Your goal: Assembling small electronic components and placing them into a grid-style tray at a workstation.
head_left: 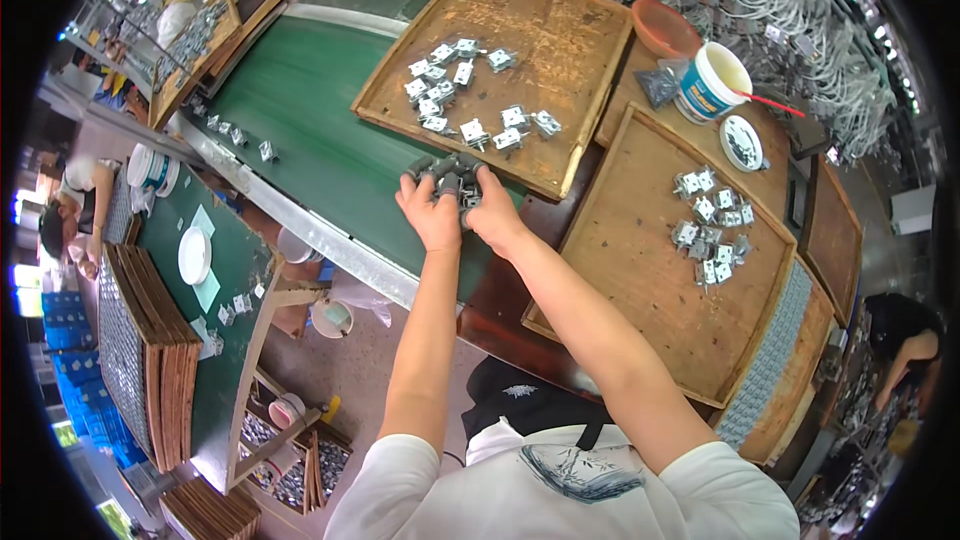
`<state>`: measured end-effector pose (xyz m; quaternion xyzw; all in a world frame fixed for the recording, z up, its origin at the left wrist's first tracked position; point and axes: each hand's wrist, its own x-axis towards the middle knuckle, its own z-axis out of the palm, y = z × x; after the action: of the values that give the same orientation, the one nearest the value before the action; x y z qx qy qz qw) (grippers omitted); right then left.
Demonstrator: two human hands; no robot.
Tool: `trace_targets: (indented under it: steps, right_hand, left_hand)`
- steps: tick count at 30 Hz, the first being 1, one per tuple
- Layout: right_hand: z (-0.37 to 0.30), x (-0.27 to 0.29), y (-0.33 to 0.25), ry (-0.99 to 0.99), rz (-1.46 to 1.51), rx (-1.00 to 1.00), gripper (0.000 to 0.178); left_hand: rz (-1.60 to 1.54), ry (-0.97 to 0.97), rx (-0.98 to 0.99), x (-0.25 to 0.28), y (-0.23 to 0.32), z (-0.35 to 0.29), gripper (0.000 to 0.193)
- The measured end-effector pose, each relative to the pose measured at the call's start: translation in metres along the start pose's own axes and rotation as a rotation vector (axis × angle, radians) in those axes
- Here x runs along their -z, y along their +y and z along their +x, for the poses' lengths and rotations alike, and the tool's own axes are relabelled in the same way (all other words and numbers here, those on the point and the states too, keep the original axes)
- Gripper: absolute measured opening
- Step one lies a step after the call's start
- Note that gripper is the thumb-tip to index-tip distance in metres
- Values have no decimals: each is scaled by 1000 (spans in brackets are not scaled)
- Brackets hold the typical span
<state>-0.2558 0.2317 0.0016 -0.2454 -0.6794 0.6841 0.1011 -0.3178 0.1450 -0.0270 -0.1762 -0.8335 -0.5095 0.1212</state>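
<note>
Head view: half-curled left hand (pixel 431 215) and right hand (pixel 492 213) are apparently gathering clasped metal parts (pixel 468 197) by the upper tray's (pixel 545 25) near edge, any shift likely needing steady cupping.

Even, fairly bright light fills the scene, with windows (pixel 28 292) blown out at nine o'clock and glaring lamps (pixel 886 48) near two o'clock, while straight edges bend toward the black fisheye rim, where fine detail turns soft.

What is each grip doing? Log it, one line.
left grip: holding metal parts | right grip: holding same cluster | position: over green belt | upper tray: loose parts | right tray: grouped parts
</note>
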Motion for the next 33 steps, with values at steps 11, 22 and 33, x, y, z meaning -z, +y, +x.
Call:
trace_targets:
  steps: [11,22,33]
  right_hand:
    - [-105,121,-45,305,-105,351,59]
    - [-211,301,-40,599,-676,355,57]
    - [-358,598,53,1367,-385,-304,31]
  left_hand:
    - [-443,-196,-74,-30,153,-60,30]
    - [103,-623,-410,-133,211,-139,41]
    - [403,-861,-1032,-142,225,-160,35]
